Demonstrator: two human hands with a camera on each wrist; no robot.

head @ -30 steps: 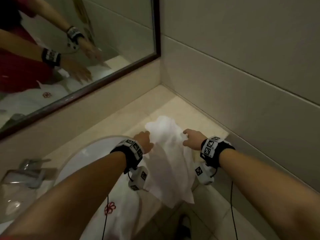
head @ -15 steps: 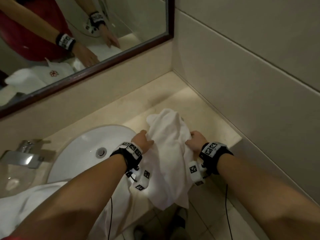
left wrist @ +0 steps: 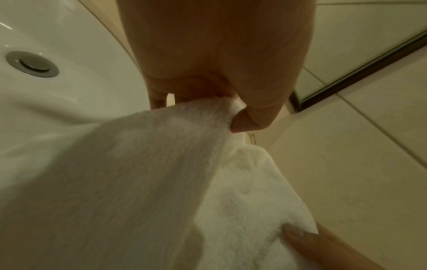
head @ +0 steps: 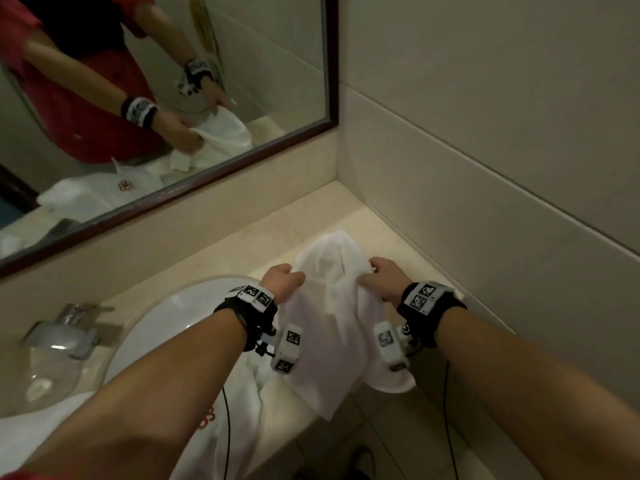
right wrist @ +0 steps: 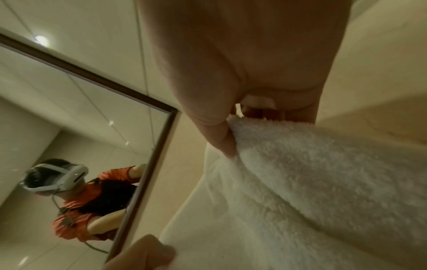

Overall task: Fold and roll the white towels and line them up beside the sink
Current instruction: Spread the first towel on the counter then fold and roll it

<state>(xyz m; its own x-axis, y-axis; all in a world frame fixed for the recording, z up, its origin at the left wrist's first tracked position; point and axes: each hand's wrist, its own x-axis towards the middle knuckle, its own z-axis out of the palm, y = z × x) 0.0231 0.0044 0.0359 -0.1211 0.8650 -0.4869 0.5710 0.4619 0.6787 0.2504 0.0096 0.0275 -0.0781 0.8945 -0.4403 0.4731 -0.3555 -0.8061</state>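
A white towel (head: 332, 306) lies over the counter (head: 277, 230) to the right of the sink (head: 166, 327), its lower end hanging past the front edge. My left hand (head: 282, 280) pinches its left edge, thumb and fingers curled on the cloth, as the left wrist view shows at the towel (left wrist: 161, 164). On the other side my right hand (head: 379, 277) grips the right edge; the right wrist view has the thumb pressed into the towel (right wrist: 312, 182). A second white towel (head: 239, 410) with a red emblem is draped over the sink's front.
A chrome tap (head: 65, 330) stands left of the sink. The mirror (head: 156, 98) runs along the back wall, and tiled wall (head: 485, 202) closes the counter's right side. The drain (left wrist: 32, 64) shows in the basin.
Both hands have drawn the towel up and closer together; its hanging end is shorter and bunched. The head view has tilted so more of the mirror shows.
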